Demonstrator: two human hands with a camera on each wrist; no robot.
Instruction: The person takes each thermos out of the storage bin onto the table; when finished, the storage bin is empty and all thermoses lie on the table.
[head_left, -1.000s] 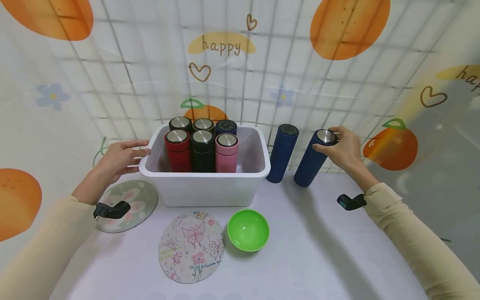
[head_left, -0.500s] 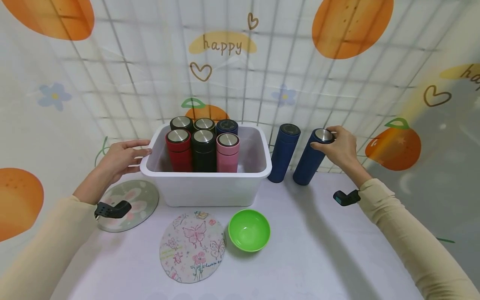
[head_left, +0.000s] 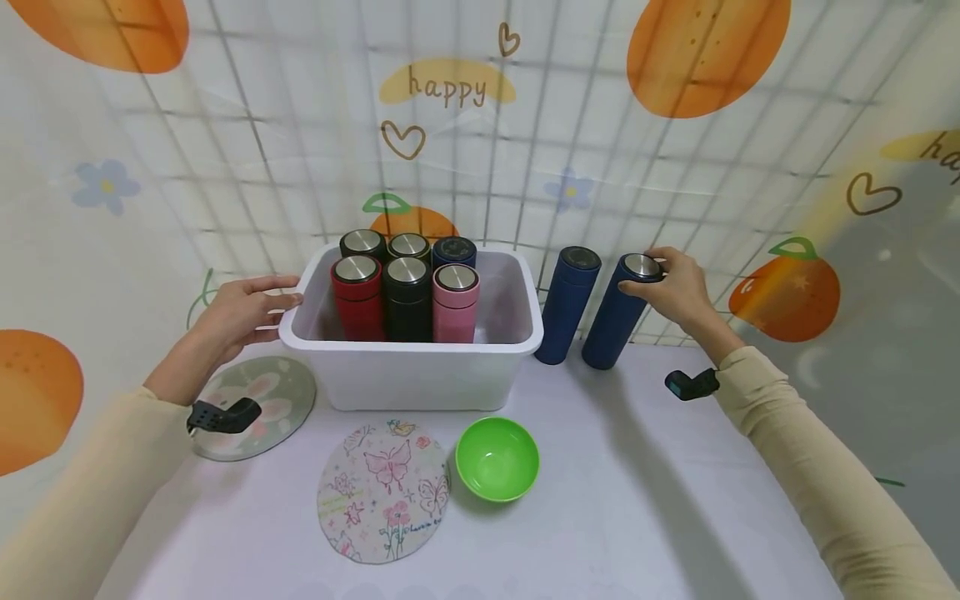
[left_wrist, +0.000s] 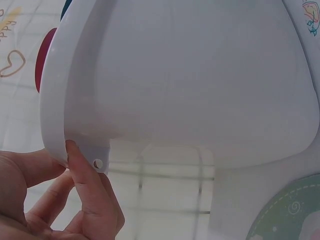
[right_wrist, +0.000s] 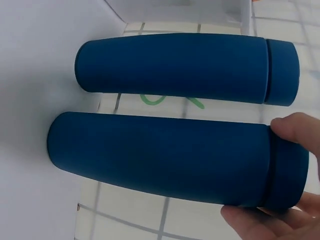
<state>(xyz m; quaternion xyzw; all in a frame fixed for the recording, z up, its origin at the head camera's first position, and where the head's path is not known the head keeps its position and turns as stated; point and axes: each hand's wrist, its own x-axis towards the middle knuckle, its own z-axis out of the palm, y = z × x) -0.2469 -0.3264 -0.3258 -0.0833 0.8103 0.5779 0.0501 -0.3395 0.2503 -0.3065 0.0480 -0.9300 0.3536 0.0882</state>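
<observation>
My right hand [head_left: 680,287] grips a dark blue thermos [head_left: 615,321] around its silver-topped cap, thumb on one side and fingers on the other. This thermos stands upright on the table beside a second blue thermos [head_left: 567,308] with a dark lid; a narrow gap separates them in the right wrist view. At the far end of a white plastic tub [head_left: 420,375], my left hand [head_left: 243,317] pinches the rim between thumb and fingers. Several thermoses stand inside the tub, among them a red one [head_left: 358,304], a black one [head_left: 408,304] and a pink one [head_left: 455,312].
A green bowl [head_left: 497,459] sits in front of the tub, beside a round butterfly-patterned mat [head_left: 384,492]. Under my left forearm lies a round green rabbit mat [head_left: 277,400]. A printed curtain [head_left: 457,167] over a wire grid closes off the back.
My right hand has shifted slightly left with the silver-topped blue thermos, bringing it closer to the other blue thermos. The left hand stays on the tub's rim.
</observation>
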